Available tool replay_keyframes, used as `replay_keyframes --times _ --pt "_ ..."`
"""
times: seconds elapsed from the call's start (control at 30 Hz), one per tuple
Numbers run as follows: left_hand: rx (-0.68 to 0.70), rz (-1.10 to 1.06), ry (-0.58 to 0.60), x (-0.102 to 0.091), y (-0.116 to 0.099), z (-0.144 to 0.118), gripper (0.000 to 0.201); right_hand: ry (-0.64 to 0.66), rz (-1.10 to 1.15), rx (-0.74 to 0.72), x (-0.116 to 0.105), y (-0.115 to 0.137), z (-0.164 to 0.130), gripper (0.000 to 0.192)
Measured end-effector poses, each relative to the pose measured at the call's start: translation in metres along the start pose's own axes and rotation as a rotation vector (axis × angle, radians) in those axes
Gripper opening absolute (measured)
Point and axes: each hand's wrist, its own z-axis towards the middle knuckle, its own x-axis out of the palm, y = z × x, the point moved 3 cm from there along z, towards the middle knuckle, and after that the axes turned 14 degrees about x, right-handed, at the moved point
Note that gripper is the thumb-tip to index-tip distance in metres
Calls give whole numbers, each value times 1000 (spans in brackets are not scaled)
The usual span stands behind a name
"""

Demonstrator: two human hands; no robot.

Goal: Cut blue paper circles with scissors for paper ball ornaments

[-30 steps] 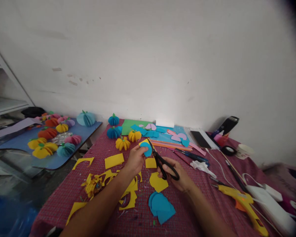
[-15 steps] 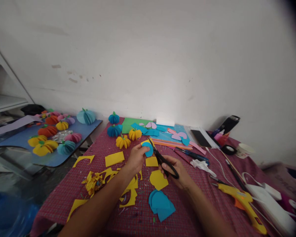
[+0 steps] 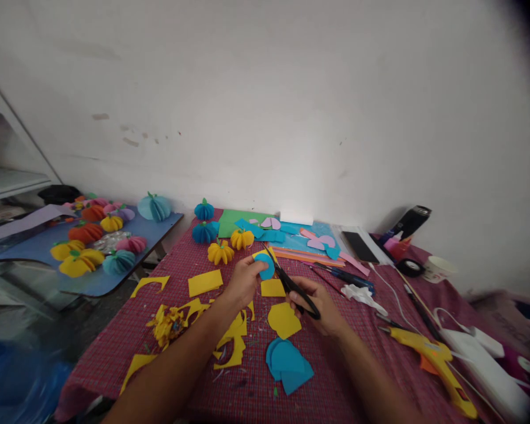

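Observation:
Between its thumb and fingers, my left hand (image 3: 242,280) pinches a round blue paper piece (image 3: 265,266) with yellow paper (image 3: 271,254) showing behind its edge. My right hand (image 3: 314,303) grips black-handled scissors (image 3: 297,288), whose blades lie along the right edge of the held paper. The blades look nearly closed. Below the scissors, a small yellow rectangle (image 3: 272,288) and a rounded yellow paper piece (image 3: 284,321) lie on the checked red cloth (image 3: 242,394). Nearer to me is a fan of blue paper pieces (image 3: 289,365).
Yellow scraps (image 3: 234,350) lie around my left forearm. Two yellow paper pumpkins (image 3: 221,252) and two blue ones (image 3: 204,232) stand behind. At right are a yellow glue gun (image 3: 437,362), a phone (image 3: 360,247) and a paper cup (image 3: 438,269). More paper pumpkins sit on a blue table (image 3: 88,285).
The scissor handles have come closer together as my right hand closes. The held paper stays in nearly the same place.

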Motion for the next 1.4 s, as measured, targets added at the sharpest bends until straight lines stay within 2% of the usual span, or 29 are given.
replay_keyframes --times 0.23,1.03,1.4 --pt "-22 3 -20 2 -4 0 14 -9 -53 9 -2 2 0 47" --pt "-51 85 53 -4 3 3 10 27 -21 4 -6 0 1 37" --pt "-69 94 89 0 -7 2 12 57 -25 3 -9 2 -1 40"
